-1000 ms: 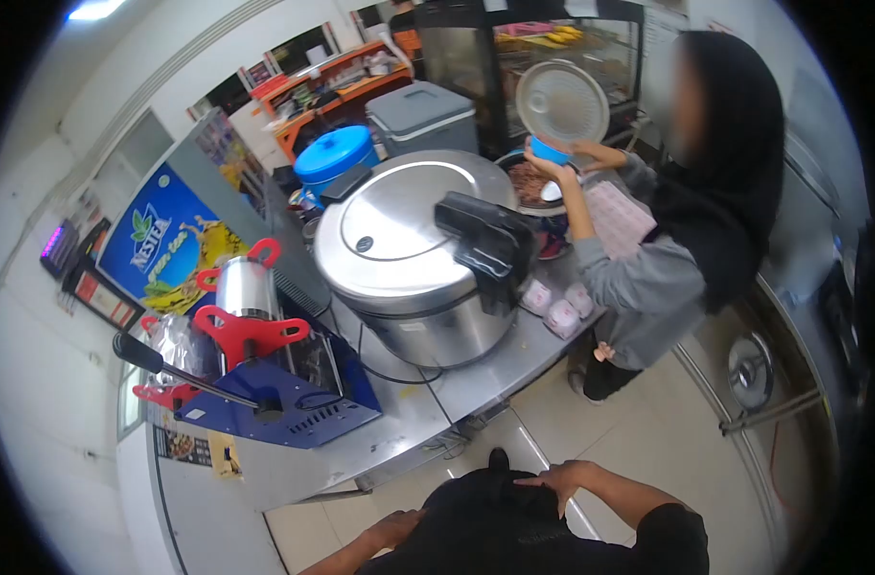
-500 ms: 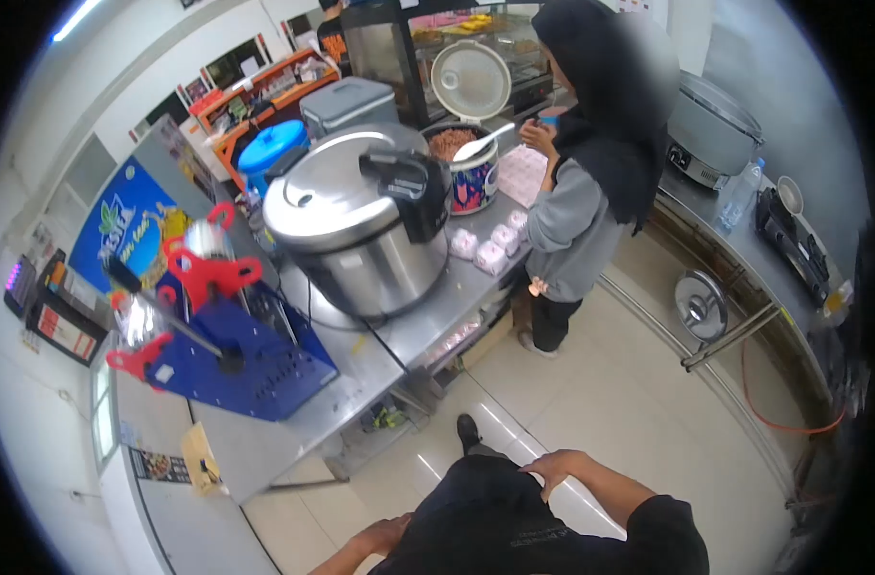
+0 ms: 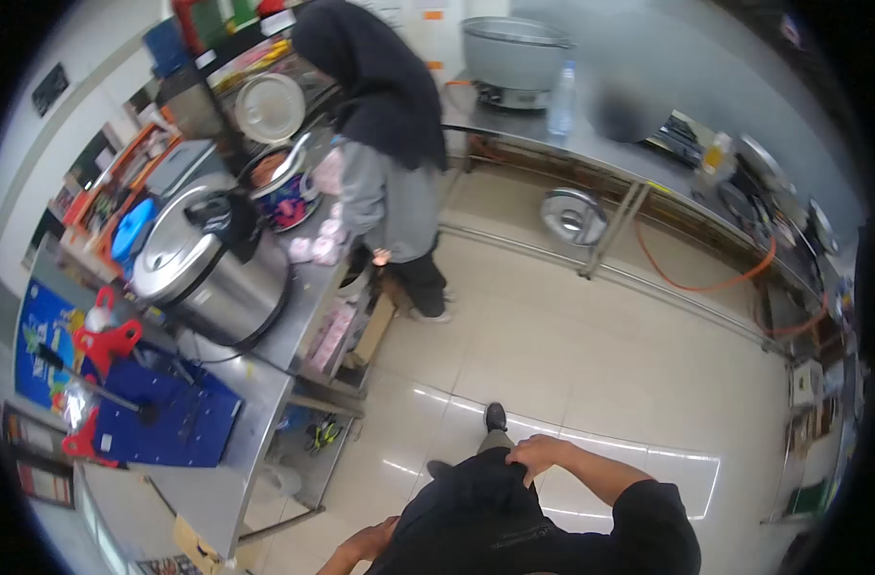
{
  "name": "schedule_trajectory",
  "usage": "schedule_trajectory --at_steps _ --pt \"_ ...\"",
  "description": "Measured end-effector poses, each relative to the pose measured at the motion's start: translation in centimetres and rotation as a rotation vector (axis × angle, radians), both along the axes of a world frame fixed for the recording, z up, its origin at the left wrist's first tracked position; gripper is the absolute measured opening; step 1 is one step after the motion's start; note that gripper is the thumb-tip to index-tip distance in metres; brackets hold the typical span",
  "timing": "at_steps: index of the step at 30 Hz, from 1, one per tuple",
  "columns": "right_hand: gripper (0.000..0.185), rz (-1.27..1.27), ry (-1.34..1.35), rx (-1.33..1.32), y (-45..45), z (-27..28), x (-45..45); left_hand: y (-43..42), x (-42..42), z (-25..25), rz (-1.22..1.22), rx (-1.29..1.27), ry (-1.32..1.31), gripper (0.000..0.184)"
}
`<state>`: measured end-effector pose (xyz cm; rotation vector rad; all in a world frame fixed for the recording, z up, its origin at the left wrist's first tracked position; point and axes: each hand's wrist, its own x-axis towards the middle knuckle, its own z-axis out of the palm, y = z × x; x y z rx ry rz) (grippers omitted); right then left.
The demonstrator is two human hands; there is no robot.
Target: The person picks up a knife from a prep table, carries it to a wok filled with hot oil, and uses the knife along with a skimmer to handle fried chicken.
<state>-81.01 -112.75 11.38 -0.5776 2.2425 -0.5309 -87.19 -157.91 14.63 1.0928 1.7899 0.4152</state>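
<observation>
My right hand (image 3: 538,456) rests at the waist of my dark clothing (image 3: 476,508), thumb and fingers apart, holding nothing. On the other side, my left hand (image 3: 372,539) lies flat against my side; some of its fingertips are lost in the dark cloth. Both hands are away from the metal table (image 3: 299,331). On that table stand a large steel cooker (image 3: 229,278), a blue sealing machine (image 3: 174,422) with red parts, an open patterned pot (image 3: 286,196) with a white spoon in it, and several pink-and-white wrapped packs (image 3: 324,241).
A co-worker (image 3: 385,182) in a dark head covering and grey top stands at the table's far end. Along the back wall, a steel counter (image 3: 591,144) holds a big grey cooker (image 3: 514,57) and a bottle (image 3: 562,101). Tiled floor (image 3: 514,326) lies between; an orange hose (image 3: 696,286) hangs beneath the counter.
The view has swung right, so the table and cooker sit farther left and more of the back counter shows. A second shoe tip shows below me. Both hands stay at my waist.
</observation>
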Motion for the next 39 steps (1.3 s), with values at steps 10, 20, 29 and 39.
schedule_trajectory --at_steps 10,20,29,39 --pt "0.08 -0.539 -0.201 -0.049 7.9 -2.4 19.3 13.8 -0.7 -1.7 -0.336 0.046 -0.276 0.075" --pt "0.068 -0.875 -0.217 0.083 22.4 -7.6 37.0 36.2 6.7 -2.1 -0.712 0.004 -0.081 0.089" --pt "0.05 -1.395 -0.03 -0.537 27.7 -11.5 36.5 59.0 8.5 0.8 -1.044 -0.128 0.017 0.112" --pt "0.039 -2.433 0.035 -0.196 35.4 -19.5 49.3 90.8 7.3 -2.6 -1.503 -0.028 -0.074 0.149"
